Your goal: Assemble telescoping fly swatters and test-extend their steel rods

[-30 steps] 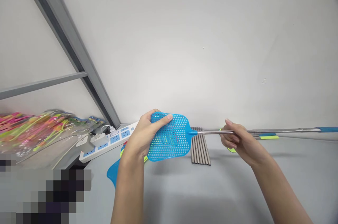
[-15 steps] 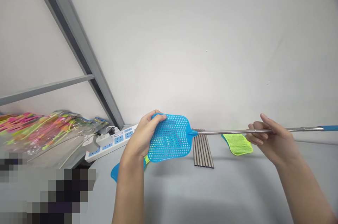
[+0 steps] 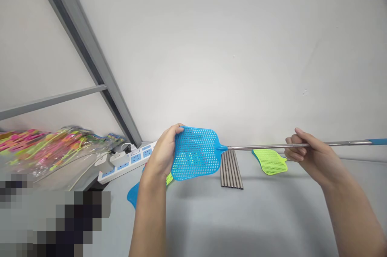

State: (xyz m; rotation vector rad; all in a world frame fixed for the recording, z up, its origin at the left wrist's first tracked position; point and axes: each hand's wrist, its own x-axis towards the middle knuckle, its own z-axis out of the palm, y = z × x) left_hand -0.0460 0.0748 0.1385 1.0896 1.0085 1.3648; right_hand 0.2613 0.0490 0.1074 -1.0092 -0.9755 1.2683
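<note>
The head (image 3: 198, 154) is pinched by left fingers (image 3: 176, 129), the rod (image 3: 256, 147) wrapped by right fingers (image 3: 297, 151); straight pulling is advised.

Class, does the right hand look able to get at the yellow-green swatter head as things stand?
Probably yes: the right hand appears near the yellow-green swatter head, which nothing seems to cover. That hand holds the metal rod, though, so it would likely need to let go first.
</note>
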